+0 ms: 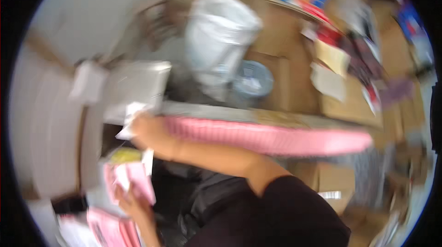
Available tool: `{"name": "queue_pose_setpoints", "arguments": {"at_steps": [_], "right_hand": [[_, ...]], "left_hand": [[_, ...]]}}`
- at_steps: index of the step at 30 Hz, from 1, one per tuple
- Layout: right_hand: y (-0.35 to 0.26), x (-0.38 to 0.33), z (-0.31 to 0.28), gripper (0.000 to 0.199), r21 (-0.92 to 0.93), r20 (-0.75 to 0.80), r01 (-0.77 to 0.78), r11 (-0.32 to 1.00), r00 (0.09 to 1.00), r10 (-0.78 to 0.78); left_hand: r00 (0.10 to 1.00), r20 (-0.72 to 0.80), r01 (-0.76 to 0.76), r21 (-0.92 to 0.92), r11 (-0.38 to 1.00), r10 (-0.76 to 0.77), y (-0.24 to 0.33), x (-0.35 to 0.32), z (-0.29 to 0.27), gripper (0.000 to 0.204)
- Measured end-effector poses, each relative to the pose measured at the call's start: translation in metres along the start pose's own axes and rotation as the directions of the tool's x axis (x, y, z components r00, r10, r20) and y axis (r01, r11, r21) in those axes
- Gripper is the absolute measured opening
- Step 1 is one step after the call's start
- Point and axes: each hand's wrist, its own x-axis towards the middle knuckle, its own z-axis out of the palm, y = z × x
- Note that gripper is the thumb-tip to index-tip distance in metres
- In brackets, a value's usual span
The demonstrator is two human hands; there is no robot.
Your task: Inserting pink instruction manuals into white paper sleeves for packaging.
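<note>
My right arm (216,157) reaches across to the left, and the right hand (146,129) is closed on a thin white piece (133,110) that looks like paper or film. Below it, my left hand (134,203) grips a flat pink packet (143,178) with a white patch. A yellow-green piece (126,155) lies at that packet's far edge. More pink packets (108,228) are stacked at the lower left. A long row of pink packets (267,137) runs along the table's near edge, to the right of my right hand. Motion blur hides fine finger detail.
A large white sack (218,35) stands at the back, with a round grey-blue tub (253,80) beside it. A clear-grey plastic sheet or bag (138,81) lies at left. Papers (329,81) and cardboard (285,31) cover the right. A cardboard box (336,178) sits below the table edge.
</note>
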Motion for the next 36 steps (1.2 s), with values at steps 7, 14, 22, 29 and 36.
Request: {"name": "queue_pose_setpoints", "arguments": {"at_steps": [7, 14, 22, 29, 36], "right_hand": [[0.010, 0.074, -0.063, 0.043, -0.156, -0.349, 0.207, 0.966, 0.903, -0.250], [-0.017, 0.197, 0.018, 0.034, -0.277, -0.343, 0.392, 0.877, 0.813, -0.471], [-0.014, 0.198, -0.015, 0.025, -0.522, 0.007, 0.352, 0.777, 0.912, -0.409], [-0.015, 0.088, -0.085, 0.019, -0.371, 0.040, 0.375, 0.850, 0.920, -0.389], [-0.021, 0.058, -0.105, 0.029, -0.452, 0.051, 0.489, 0.746, 0.849, -0.526]], "left_hand": [[0.999, -0.002, 0.044, 0.048, 0.998, -0.043, 0.091, 0.004, -0.012, 0.035], [0.973, -0.124, 0.185, -0.103, 0.977, -0.197, 0.093, -0.010, -0.018, 0.029], [0.997, 0.059, 0.038, 0.224, 0.974, -0.053, 0.093, 0.021, -0.036, 0.033], [0.970, 0.218, 0.046, 0.257, 0.965, -0.104, 0.087, 0.062, -0.042, 0.054], [0.997, -0.072, -0.019, 0.083, 0.996, 0.025, 0.103, 0.011, -0.009, 0.035]]}}
